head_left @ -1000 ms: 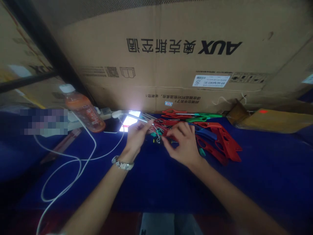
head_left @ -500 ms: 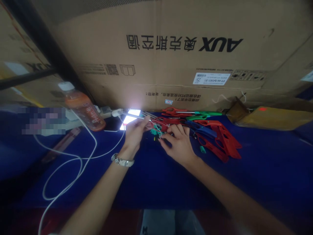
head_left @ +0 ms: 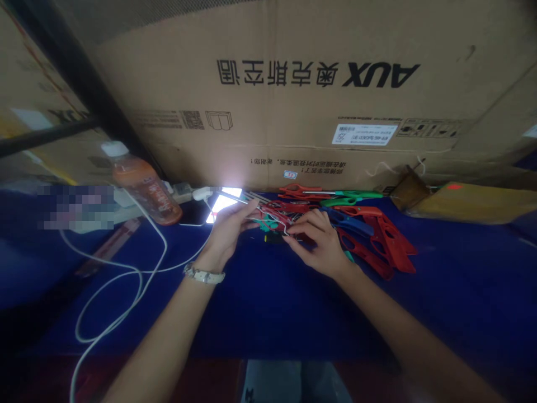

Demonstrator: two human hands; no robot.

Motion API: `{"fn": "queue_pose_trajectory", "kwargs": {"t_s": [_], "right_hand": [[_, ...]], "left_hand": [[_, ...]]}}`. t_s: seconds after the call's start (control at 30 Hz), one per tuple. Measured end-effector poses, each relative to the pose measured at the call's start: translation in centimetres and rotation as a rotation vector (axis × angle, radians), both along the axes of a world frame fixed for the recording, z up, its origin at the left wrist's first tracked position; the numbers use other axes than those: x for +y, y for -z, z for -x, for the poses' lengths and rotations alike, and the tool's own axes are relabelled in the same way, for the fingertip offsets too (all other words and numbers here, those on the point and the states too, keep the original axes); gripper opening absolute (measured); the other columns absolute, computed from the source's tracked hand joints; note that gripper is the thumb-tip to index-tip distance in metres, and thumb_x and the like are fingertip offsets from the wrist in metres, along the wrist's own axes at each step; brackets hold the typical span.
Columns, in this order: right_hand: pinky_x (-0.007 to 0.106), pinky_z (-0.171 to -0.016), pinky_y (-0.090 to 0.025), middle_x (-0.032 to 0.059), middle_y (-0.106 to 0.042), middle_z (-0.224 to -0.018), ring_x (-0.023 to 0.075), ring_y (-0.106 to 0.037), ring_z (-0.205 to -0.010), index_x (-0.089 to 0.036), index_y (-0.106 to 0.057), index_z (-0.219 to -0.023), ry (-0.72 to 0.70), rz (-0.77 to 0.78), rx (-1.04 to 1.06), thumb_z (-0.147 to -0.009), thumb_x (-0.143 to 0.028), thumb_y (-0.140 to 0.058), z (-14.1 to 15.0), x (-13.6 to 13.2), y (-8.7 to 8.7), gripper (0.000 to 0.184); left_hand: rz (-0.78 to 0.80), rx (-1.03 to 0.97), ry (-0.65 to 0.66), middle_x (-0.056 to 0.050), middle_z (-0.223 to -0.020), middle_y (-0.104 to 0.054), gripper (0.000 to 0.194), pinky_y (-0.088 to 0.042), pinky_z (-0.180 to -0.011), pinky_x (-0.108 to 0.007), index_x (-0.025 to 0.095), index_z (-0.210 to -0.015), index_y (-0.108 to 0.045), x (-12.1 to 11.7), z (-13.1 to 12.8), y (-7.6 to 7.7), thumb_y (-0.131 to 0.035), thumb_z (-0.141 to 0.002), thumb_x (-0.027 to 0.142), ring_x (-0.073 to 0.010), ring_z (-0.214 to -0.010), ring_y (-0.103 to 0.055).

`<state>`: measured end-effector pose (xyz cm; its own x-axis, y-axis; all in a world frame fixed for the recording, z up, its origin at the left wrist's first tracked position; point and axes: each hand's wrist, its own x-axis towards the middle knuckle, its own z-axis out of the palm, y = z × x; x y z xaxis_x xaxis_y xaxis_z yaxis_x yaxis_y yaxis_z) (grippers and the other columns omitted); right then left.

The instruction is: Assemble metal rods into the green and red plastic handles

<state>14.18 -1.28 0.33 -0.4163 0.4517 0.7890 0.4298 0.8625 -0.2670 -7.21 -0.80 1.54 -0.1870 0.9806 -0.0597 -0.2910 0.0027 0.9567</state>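
My left hand (head_left: 226, 232) is closed around a red long-nosed lighter (head_left: 268, 211), its thin metal tube pointing left past my thumb. A thin white wire (head_left: 282, 221) trails from the lighter toward the right. My right hand (head_left: 321, 243) pinches the wire between thumb and forefinger. Small green pieces (head_left: 265, 223) lie between and behind my hands, with a dark piece with a yellow tip (head_left: 272, 239) in front of them. Beside my right hand are red plastic lighter casings (head_left: 388, 240) and a blue one (head_left: 350, 221). My fingers partly hide the lighter.
A large cardboard box (head_left: 268, 33) stands behind the blue tabletop (head_left: 268, 313). A lit phone screen (head_left: 222, 206), an orange drink bottle (head_left: 146, 187) and a looping white cable (head_left: 140, 274) are on the left. More red and green casings (head_left: 352, 197) lie along the box; a yellow packet (head_left: 474, 202) is at right.
My right hand has shifted right with the wire, whose pinched end is farther from my left hand. My left hand has moved slightly left, and its fingers show more beneath the lighter.
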Motion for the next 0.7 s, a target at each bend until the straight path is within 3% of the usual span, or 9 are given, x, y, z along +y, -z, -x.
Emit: {"fn": "queue_pose_trajectory", "kwargs": {"t_s": [0.37, 0.57, 0.7], "right_hand": [[0.036, -0.073, -0.036, 0.0017, -0.064, -0.078, 0.0190, -0.056, -0.077, -0.021, -0.059, -0.079, 0.087, -0.134, -0.018, -0.082, -0.019, -0.069, 0.0, 0.5, 0.2, 0.011], [0.038, -0.076, -0.034, 0.0026, -0.064, -0.085, 0.0211, -0.056, -0.083, -0.021, -0.063, -0.082, 0.146, 0.040, -0.107, -0.082, -0.027, -0.067, 0.5, 0.1, 0.1, 0.007], [0.038, -0.078, -0.035, 0.0024, -0.065, -0.082, 0.0215, -0.057, -0.085, -0.022, -0.064, -0.082, 0.181, 0.158, -0.054, -0.086, -0.025, -0.062, 0.9, 0.3, -0.3, 0.005]], "left_hand": [[-0.055, -0.078, -0.051, -0.006, -0.074, -0.076, 0.029, -0.060, -0.078, -0.030, 0.013, -0.073, -0.072, 0.0, -0.7, 0.1, -0.090, -0.063, 0.034, -0.0142, -0.068, -0.071], [-0.087, -0.026, -0.115, -0.004, -0.068, -0.073, 0.034, -0.062, -0.074, -0.031, 0.012, -0.070, -0.070, 0.0, -1.1, 0.1, -0.090, -0.061, 0.038, -0.0148, -0.065, -0.070], [-0.112, -0.012, -0.117, -0.004, -0.069, -0.073, 0.032, -0.062, -0.073, -0.030, 0.012, -0.070, -0.070, 0.0, -1.1, 0.0, -0.089, -0.063, 0.038, -0.0141, -0.065, -0.070]]}}
